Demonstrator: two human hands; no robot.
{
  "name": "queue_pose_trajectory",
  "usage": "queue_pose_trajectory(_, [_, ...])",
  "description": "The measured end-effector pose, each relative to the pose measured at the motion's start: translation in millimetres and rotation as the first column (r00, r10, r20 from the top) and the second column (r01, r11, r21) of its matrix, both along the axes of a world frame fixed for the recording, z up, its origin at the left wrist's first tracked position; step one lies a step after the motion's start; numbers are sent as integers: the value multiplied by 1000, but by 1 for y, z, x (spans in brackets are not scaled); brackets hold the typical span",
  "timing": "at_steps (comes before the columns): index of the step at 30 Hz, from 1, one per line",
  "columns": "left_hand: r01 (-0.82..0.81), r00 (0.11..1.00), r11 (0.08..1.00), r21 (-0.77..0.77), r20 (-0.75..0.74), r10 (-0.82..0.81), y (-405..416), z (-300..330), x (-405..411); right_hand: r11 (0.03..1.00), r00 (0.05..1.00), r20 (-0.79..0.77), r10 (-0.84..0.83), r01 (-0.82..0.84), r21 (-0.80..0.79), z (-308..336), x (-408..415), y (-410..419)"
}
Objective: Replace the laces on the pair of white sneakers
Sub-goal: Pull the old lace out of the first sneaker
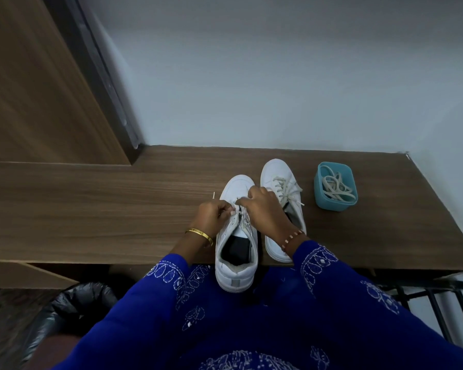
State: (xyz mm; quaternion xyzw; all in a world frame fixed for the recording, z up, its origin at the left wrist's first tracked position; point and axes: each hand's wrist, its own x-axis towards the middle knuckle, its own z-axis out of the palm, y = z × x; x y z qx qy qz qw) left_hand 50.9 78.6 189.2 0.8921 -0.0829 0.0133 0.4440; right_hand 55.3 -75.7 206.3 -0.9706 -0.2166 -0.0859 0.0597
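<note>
Two white sneakers stand on a wooden desk, toes pointing away from me. The near sneaker overhangs the desk's front edge with its heel. My left hand pinches a lace at the eyelets on its left side; a lace tip sticks out beyond my fingers. My right hand pinches the lace at the sneaker's upper eyelets from the right. The far sneaker stands to the right, laced, its lace ends loose.
A teal square container with coiled white laces sits right of the sneakers. A wall rises behind the desk, a wooden panel at left. A black bin bag lies below left, a black rack below right.
</note>
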Motion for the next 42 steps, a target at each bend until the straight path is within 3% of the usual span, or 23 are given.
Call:
queue_pose_trajectory(5, [25,999,999,40,-38,-23,0,-3,-3,991,997,1,73,-73,-111,11,6,0])
queue_pose_trajectory(7, [-35,993,997,-72,-113,27,0,-2,-5,986,994,-7,105,-105,-129,11,9,-1])
queue_pose_trajectory(8, [-112,978,970,-215,-197,69,1,-1,-5,985,993,-31,115,-118,-124,9,9,-2])
queue_pose_trajectory(10, [-354,891,796,-491,-435,128,4,0,-3,991,987,-103,121,-126,-42,6,11,-5])
queue_pose_trajectory(11, [-458,834,691,-558,-539,118,8,0,-2,994,988,-114,103,-106,-19,4,13,-7])
queue_pose_trajectory(13, [-506,794,659,-557,-600,103,12,0,-1,997,986,-149,79,-80,-6,3,12,-10])
queue_pose_trajectory(15, [-405,857,803,-438,-487,167,12,0,-2,997,989,-130,71,-75,-23,3,12,-9])
queue_pose_trajectory(17, [-248,952,933,-261,-246,184,8,2,-2,996,990,-112,84,-88,-28,4,13,-7])
queue_pose_trajectory(19, [-100,995,989,-112,-36,96,4,2,-1,994,993,-79,89,-93,-55,6,13,-3])
queue_pose_trajectory(21, [-2,998,999,39,61,0,1,2,-1,988,999,-14,50,-52,-147,8,13,-1])
queue_pose_trajectory(23, [29,994,993,118,97,-41,-1,0,-1,987,998,44,33,-25,-158,8,17,-1])
queue_pose_trajectory(26, [29,996,994,105,84,-38,-2,-2,-4,997,997,53,47,-43,-68,12,15,-3])
queue_pose_trajectory(30, [-24,999,997,75,26,22,-3,-4,-5,969,997,-70,-33,49,240,9,13,-13])
queue_pose_trajectory(34, [13,998,988,155,65,-23,1,-4,-5,806,978,-195,-69,170,567,3,1,-7])
queue_pose_trajectory(38, [58,995,975,215,68,-74,4,-3,-4,679,948,-304,-96,286,676,11,-5,0])
queue_pose_trajectory(40, [71,997,982,176,23,-77,6,-3,-5,470,923,-362,-131,380,797,24,-4,-2])
queue_pose_trajectory(42, [74,997,994,80,-26,-72,9,-3,-7,118,884,-428,-187,453,884,37,-3,-7])
